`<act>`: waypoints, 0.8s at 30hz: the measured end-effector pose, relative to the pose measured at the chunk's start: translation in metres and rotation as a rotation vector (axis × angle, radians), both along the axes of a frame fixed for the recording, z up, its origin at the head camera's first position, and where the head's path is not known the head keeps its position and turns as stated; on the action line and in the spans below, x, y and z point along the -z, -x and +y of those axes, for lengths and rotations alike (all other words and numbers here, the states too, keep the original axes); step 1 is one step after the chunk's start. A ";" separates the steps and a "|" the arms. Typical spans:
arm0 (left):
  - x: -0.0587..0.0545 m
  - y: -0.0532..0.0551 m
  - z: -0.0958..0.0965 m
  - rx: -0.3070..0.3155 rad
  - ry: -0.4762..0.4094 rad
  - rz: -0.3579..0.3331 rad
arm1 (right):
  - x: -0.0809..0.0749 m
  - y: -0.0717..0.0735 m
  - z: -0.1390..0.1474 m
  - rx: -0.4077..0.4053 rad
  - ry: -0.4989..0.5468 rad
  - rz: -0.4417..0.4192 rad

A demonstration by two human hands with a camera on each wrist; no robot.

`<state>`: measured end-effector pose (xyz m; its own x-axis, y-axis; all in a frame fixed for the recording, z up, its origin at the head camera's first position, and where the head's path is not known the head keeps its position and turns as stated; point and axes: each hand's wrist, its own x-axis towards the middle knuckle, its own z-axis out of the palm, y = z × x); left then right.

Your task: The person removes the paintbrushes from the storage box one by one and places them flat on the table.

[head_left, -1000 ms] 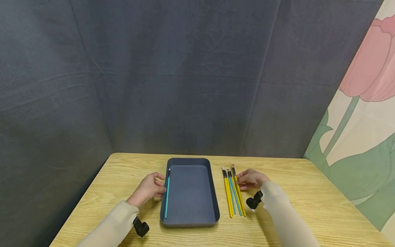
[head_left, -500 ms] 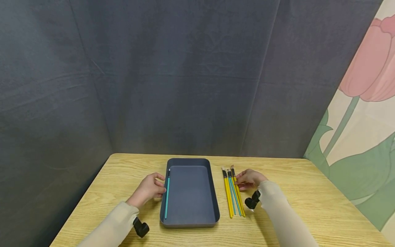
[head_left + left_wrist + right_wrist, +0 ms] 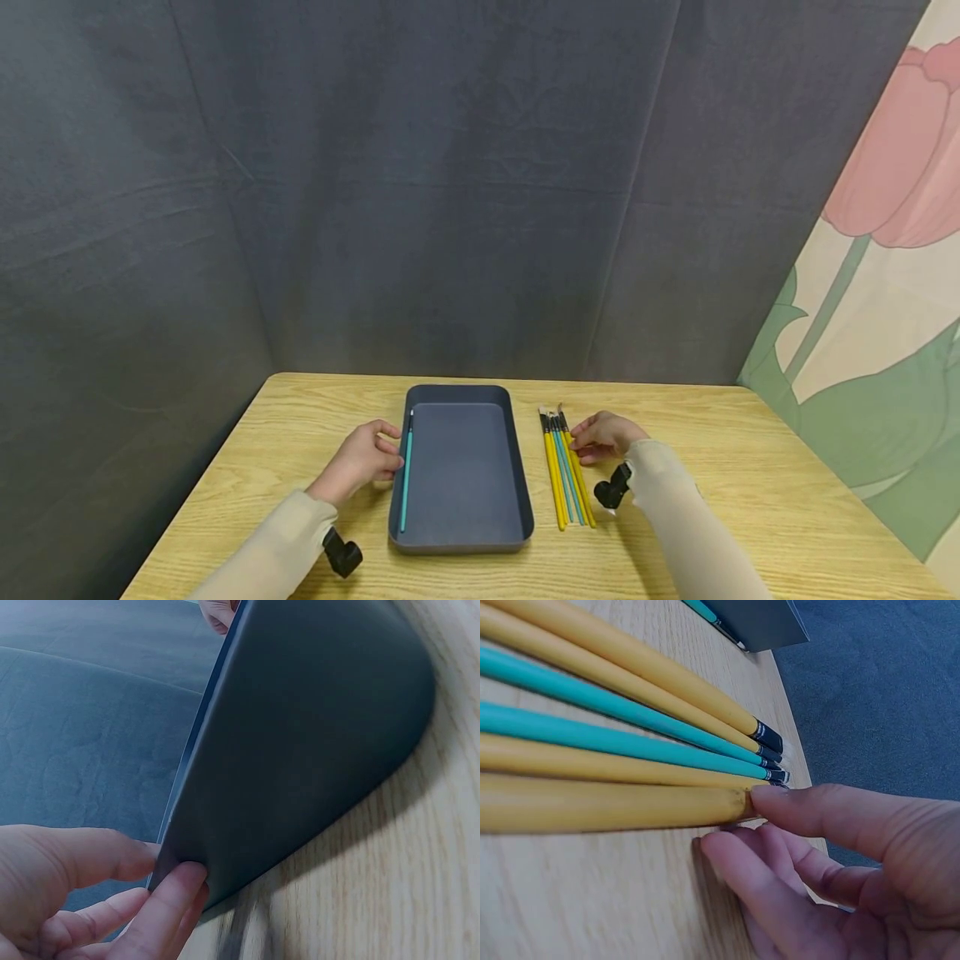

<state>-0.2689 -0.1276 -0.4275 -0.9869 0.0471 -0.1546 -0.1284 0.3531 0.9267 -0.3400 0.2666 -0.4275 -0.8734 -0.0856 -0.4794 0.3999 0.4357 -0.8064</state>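
A dark grey rectangular tray (image 3: 468,475) lies on the table with a teal paintbrush (image 3: 407,479) along its inner left side. My left hand (image 3: 365,458) pinches the tray's left rim; in the left wrist view the thumb is at the edge and fingertips (image 3: 187,877) press the outer wall. To the tray's right, several yellow and teal paintbrushes lie side by side, bristles away from me. My right hand (image 3: 607,435) pinches the rightmost yellow paintbrush (image 3: 615,804) near its bristle end. The thumb covers its ferrule, with the index finger below.
The light wooden table (image 3: 315,408) ends at a dark grey curtain (image 3: 435,208) behind it. A curtain with a tulip print (image 3: 885,167) hangs on the right. A small black camera is strapped to each sleeve.
My right hand has shifted slightly left, and the rightmost yellow paintbrush has moved with it, its bristle end closer against the others. My left hand and the tray have stayed put.
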 end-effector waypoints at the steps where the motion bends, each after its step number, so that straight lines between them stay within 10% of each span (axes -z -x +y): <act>1: 0.000 0.000 0.000 -0.001 0.000 0.000 | 0.000 0.000 0.000 0.001 0.002 0.002; 24: 0.000 0.002 -0.002 -0.002 0.004 0.007 | -0.023 -0.004 0.007 -0.160 0.249 0.076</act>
<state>-0.2704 -0.1296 -0.4274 -0.9880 0.0445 -0.1480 -0.1228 0.3562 0.9263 -0.3365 0.2732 -0.4047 -0.8719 -0.3319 -0.3600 0.2762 0.2737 -0.9213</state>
